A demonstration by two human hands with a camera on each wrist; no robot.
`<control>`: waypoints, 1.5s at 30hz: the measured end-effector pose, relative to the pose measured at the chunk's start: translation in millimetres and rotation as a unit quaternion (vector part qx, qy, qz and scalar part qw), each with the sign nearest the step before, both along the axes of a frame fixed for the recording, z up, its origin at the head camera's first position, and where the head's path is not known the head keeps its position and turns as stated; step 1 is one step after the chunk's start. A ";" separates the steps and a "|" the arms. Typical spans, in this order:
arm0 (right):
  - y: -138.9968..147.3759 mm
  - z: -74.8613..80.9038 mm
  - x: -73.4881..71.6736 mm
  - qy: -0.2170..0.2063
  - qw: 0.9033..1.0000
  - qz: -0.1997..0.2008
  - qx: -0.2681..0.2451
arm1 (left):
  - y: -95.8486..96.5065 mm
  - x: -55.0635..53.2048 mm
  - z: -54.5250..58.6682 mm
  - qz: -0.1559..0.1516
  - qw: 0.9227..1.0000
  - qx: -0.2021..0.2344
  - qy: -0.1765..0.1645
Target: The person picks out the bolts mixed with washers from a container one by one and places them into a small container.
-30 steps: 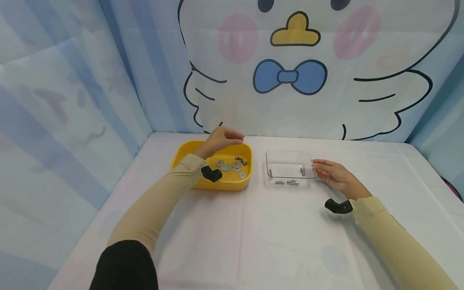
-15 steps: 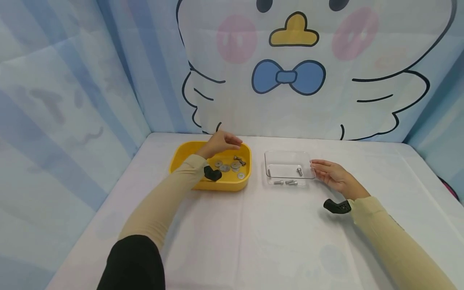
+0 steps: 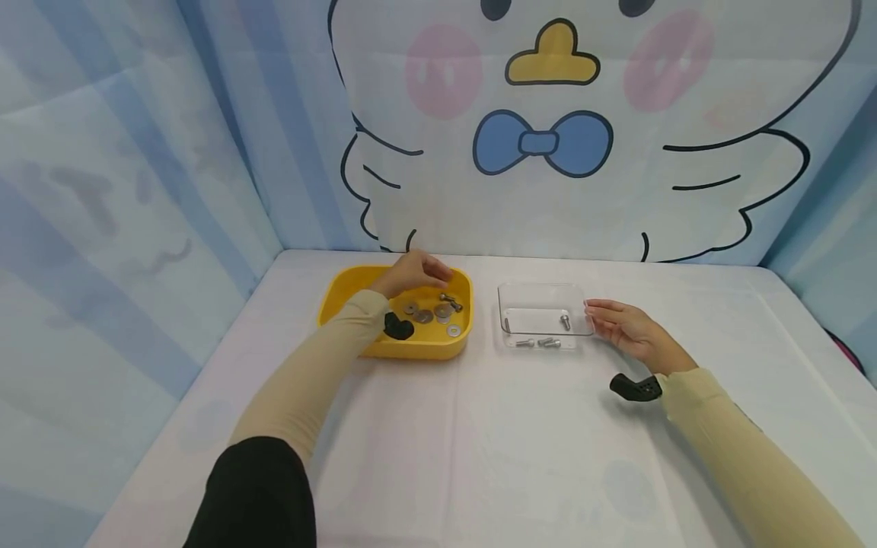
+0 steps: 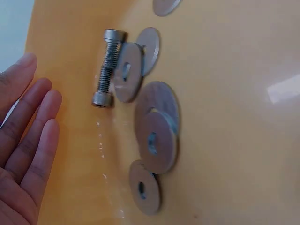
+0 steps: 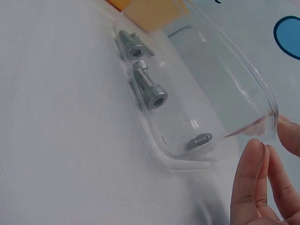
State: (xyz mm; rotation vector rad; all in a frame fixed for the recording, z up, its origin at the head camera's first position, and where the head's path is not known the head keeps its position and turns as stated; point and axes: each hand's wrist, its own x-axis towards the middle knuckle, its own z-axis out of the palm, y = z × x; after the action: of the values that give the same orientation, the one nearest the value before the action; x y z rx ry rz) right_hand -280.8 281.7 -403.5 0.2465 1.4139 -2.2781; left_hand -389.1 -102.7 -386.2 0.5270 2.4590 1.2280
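Observation:
My left hand (image 3: 418, 274) hangs over the far part of a yellow bin (image 3: 425, 349), its fingers loosely extended and holding nothing. In the left wrist view those fingertips are left of two socket-head bolts (image 4: 111, 51) and several flat metal washers (image 4: 161, 147) on the bin floor; some washers overlap. To the right stands a clear plastic box (image 3: 544, 335) with several bolts lying in it. My right hand (image 3: 626, 329) holds this box at its right end, thumb and fingertips at the wall near the rim. Inside, a bolt (image 5: 150, 86) lies along the near side, and a small one (image 5: 199, 140) near the held end.
Both containers stand on a white tablecloth (image 3: 521, 457), a narrow gap apart. A printed curtain (image 3: 541, 205) rises right behind the table's back edge. A blue and white curtain (image 3: 137, 228) stands along the left.
My left hand has lowered slightly toward the bin, its fingers coming nearer the bolts. The right hand stays at the clear box. The head view has shifted a little.

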 end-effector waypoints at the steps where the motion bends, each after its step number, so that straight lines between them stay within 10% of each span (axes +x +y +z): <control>1: 0.0 0.1 -0.2 0.001 1.000 0.000 0.003 | -0.5 -0.1 -1.4 -0.003 1.000 -0.002 -0.002; 13: -2.5 -1.2 -3.4 0.000 0.999 -0.008 0.044 | -3.0 -1.1 -19.2 -0.021 1.000 0.000 -0.009; 45: -3.1 -1.5 -3.6 -0.008 0.999 -0.016 0.038 | -4.6 -2.0 -24.6 -0.020 0.997 -0.070 -0.014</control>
State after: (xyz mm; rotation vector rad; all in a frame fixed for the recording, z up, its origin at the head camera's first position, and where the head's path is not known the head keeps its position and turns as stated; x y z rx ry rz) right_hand -284.4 278.6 -405.1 0.3121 1.5001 -2.2458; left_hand -391.1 -107.3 -410.8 0.5142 2.4749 1.0317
